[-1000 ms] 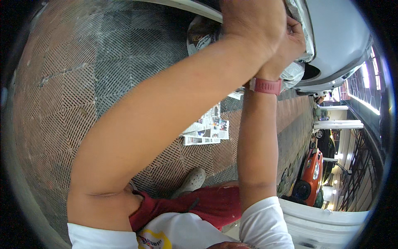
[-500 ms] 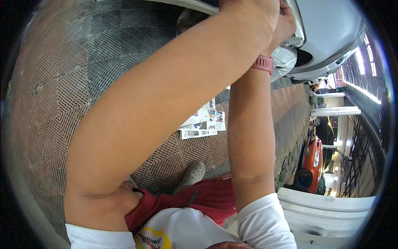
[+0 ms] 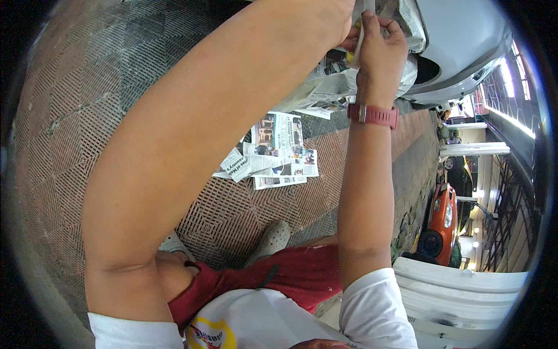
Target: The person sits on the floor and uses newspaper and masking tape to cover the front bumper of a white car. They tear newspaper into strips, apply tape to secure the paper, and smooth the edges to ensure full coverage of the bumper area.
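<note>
My right hand, with a red watch band at its wrist, is closed on a pale strip of masking tape near the top edge. A small yellow bit shows beside the strip; whether it belongs to a roll cannot be made out. Up and to the left, my left hand is partly cut off by the frame, and its fingers are hidden. Newspaper and clear plastic sheeting cover part of a light silver car body around my right hand.
Loose newspaper sheets lie on the ridged tile floor below my hands. My shoe stands close to them. A white ribbed panel is at the lower right. Farther off, an orange car is parked.
My hands have separated: the left arm has shifted up and left, while the right hand has turned and come into clearer view with the tape. More newspaper shows on the floor and car.
</note>
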Available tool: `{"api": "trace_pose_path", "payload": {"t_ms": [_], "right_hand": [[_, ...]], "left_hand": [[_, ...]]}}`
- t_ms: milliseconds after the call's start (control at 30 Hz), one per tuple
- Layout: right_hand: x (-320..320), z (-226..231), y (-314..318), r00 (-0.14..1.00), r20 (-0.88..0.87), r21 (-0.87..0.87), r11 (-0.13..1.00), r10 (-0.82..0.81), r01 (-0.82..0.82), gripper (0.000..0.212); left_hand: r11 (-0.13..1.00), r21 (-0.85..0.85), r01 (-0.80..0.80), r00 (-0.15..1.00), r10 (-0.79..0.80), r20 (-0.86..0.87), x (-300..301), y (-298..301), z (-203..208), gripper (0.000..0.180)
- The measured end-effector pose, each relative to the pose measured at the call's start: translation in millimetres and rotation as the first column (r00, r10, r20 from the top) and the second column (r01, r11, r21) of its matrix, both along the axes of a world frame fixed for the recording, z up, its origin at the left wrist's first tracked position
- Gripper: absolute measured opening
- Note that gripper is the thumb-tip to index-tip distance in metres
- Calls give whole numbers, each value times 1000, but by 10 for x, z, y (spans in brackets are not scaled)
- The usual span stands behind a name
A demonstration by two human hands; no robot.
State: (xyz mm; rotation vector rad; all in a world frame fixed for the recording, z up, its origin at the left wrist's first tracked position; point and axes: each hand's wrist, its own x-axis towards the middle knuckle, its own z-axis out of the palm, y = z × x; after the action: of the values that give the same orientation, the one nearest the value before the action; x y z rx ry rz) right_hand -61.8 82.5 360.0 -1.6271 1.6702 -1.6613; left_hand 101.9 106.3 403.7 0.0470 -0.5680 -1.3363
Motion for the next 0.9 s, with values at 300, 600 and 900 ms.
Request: {"api": "trace_pose_path", "payload": {"t_ms": [300,600,900], "right_hand": [[31,113,-294,948,299,-83,986,-112,143,28],[2,98,-336,961,267,-158,981,-67,112,20],[-160,-140,-300,972,78,-256,938,-222,234,31]], "left_hand": [[960,-124,252,956,-266,-123,-213,-81,-187,74],[911,-238,338,929,-363,-68,-437,-138,-210,72],[894,-135,428,880,-446,-165,-512,-210,-56,74]]}}
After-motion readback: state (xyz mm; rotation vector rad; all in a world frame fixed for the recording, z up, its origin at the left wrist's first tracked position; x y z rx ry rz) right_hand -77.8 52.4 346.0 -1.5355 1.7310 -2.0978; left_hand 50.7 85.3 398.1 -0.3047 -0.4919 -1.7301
